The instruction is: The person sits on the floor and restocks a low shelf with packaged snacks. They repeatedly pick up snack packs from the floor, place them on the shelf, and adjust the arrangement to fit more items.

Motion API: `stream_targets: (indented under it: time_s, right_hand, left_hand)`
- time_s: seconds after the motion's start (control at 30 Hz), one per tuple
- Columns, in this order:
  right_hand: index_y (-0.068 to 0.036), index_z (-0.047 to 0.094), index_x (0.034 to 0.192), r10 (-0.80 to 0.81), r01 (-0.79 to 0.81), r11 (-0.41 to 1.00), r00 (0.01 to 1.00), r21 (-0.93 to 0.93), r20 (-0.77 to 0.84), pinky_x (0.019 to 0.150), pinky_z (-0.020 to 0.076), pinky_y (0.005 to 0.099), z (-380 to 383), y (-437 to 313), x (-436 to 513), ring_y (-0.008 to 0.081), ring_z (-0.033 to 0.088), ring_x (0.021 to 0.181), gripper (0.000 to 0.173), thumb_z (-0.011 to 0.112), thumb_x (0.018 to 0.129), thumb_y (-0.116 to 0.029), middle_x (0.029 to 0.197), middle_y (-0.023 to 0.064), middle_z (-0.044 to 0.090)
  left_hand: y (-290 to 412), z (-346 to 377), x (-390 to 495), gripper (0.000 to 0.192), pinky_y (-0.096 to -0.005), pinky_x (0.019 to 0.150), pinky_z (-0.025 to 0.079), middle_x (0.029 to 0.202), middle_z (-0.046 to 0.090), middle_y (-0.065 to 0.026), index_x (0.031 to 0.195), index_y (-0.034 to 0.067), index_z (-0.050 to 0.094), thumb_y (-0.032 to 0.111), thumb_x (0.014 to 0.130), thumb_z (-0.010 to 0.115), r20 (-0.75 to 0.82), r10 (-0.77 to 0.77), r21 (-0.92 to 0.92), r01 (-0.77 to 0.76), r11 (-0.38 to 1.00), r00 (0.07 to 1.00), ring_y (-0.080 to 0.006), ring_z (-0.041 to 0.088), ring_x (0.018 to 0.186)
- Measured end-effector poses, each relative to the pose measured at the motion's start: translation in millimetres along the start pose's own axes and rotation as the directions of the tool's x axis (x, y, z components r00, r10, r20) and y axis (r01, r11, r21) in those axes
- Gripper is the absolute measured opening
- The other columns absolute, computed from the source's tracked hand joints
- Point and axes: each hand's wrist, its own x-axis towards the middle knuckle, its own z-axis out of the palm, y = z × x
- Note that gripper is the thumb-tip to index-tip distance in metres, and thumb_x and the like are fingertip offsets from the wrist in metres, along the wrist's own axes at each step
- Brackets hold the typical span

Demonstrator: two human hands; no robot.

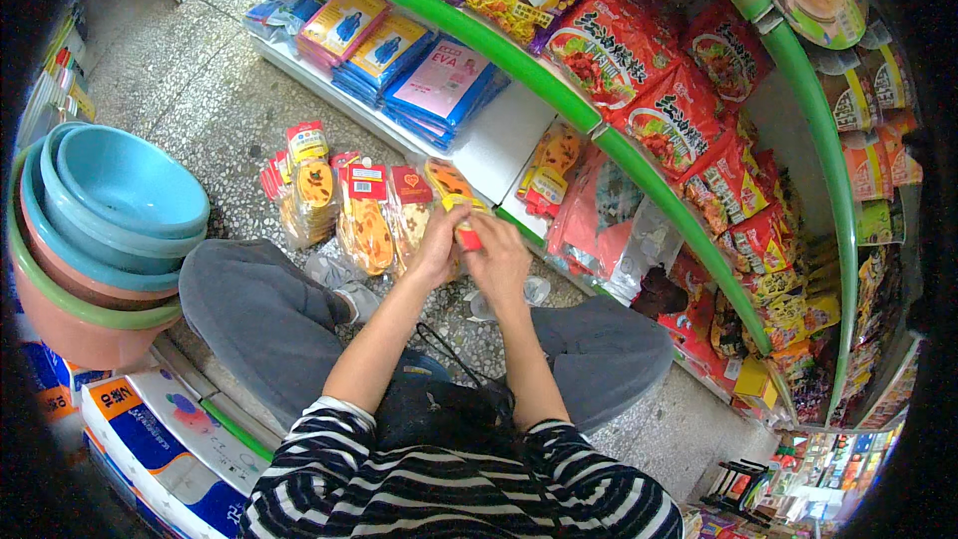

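My left hand and my right hand meet in front of my knees, both gripping one end of a packaged patterned insole. Its orange spotted body points away from me, with a yellow band near my fingers and a red bit of card below them. My fingers hide the rest of that end. Beside it on the speckled floor lie packs of insoles with red header cards: a pale one, an orange one and a stack further left.
Blue and pink packaged raincoats line the low white shelf; another insole pack rests further along it. Green shelf edges curve overhead, below red instant-noodle packs. Nested plastic basins stand left, above printed cartons.
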Motion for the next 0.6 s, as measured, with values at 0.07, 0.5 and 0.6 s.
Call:
stream_targets:
  time_s: [0.07, 0.5, 0.6]
  right_hand:
    - [-0.003, 0.052, 0.117, 0.01, -0.012, 0.995, 1.0, 0.097, 0.015, 0.093, 0.0398, 0.0387, 5, -3, -13, 0.0306, 0.048, 0.11, 0.052, 0.068, 0.068, -0.014, 0.122, 0.0151, 0.049]
    - [-0.006, 0.054, 0.096, 0.735, -0.376, -0.052, 0.613, 0.925, 0.291, 0.047, 0.0419, 0.0225, 30, 122, -2, 0.0096, 0.053, 0.057, 0.013, 0.056, 0.087, -0.016, 0.079, 0.0012, 0.06]
    - [-0.007, 0.053, 0.095, 0.855, -0.49, -0.095, 0.405, 0.866, 0.323, 0.049, 0.0424, 0.0254, 38, 181, 24, 0.0127, 0.053, 0.061, 0.013, 0.058, 0.085, -0.014, 0.076, 0.0031, 0.057]
  left_hand:
    - [2, -2, 5, 0.037, -0.0333, 0.077, 0.049, 0.106, 0.056, -0.0104, 0.117, 0.004, 0.046, 0.016, 0.083, 0.051, 0.003, 0.018, 0.05, -0.019, 0.999, 1.0, -0.0188, 0.057, 0.093]
    - [-46, 1, 46, 0.065, -0.0343, 0.101, 0.03, 0.133, 0.038, -0.0201, 0.135, 0.001, 0.029, 0.029, 0.084, 0.057, 0.134, 0.04, 0.57, -0.111, 0.814, 0.99, -0.0263, 0.037, 0.124]
    - [-64, -26, 46, 0.066, -0.0344, 0.1, 0.032, 0.129, 0.044, -0.0221, 0.132, -0.001, 0.034, 0.037, 0.083, 0.057, 0.02, 0.116, 0.561, -0.107, 0.821, 0.993, -0.0302, 0.041, 0.121]
